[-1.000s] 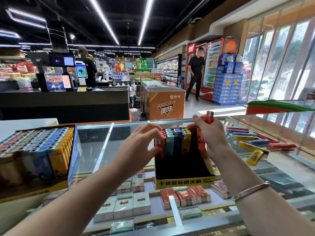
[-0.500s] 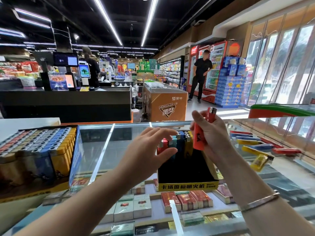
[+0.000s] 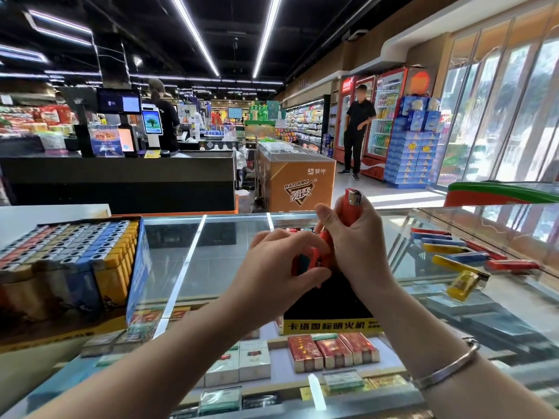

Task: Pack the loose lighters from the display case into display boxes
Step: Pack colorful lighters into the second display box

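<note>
Mid-loading: the right hand grips an upright red lighter over the black display box, the left hand pinches a lighter inside, and next comes slotting it beside those, loose lighters waiting at three o'clock on the bench.

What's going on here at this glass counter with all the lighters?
A person is packing lighters into a black display box that sits on the glass counter. The right hand holds an orange lighter upright, while the left hand grips another orange lighter just above the box. More loose lighters lie on the glass to the right, not yet packed. A full display box stands at the left.
</note>
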The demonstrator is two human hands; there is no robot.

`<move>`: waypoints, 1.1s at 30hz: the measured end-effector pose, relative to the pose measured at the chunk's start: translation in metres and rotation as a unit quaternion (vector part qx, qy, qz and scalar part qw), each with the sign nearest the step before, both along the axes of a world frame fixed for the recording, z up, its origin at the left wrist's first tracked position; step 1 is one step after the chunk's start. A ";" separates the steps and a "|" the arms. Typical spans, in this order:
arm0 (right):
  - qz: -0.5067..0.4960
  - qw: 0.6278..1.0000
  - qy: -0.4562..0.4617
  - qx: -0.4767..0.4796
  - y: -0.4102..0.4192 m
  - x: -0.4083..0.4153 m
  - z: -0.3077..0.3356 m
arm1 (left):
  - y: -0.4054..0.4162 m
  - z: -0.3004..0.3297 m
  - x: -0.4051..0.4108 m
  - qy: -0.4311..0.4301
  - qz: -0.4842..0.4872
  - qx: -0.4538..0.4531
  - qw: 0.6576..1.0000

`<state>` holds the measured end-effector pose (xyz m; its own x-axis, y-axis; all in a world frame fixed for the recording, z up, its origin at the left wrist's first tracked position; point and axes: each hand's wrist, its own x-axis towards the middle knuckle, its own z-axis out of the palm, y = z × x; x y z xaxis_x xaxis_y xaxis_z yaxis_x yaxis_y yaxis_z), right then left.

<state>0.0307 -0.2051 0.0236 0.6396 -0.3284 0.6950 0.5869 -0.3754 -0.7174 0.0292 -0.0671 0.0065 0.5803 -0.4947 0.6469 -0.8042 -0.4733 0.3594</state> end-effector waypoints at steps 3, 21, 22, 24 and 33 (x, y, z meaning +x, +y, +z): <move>0.038 0.998 -0.004 0.040 -0.005 0.001 0.003 | 0.003 -0.001 0.003 0.029 -0.002 -0.038 0.999; 0.001 0.969 0.167 0.183 -0.037 0.012 0.003 | 0.018 0.006 0.010 -0.002 -0.004 -0.042 0.999; 0.005 0.969 0.164 0.186 -0.037 0.012 0.003 | 0.019 0.006 0.010 -0.017 0.003 -0.036 0.999; 0.006 0.969 0.162 0.185 -0.038 0.012 0.003 | 0.020 0.006 0.011 -0.053 0.003 -0.014 0.998; 0.003 0.969 0.169 0.178 -0.038 0.013 0.002 | 0.023 0.013 0.009 -0.138 0.044 0.061 0.988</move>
<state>0.0441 -0.2432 0.0252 0.8133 -0.5049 0.2892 0.2979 -0.0656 -0.9523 0.0384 -0.0438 0.0200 0.4332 -0.5344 0.7257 -0.8180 -0.5712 0.0677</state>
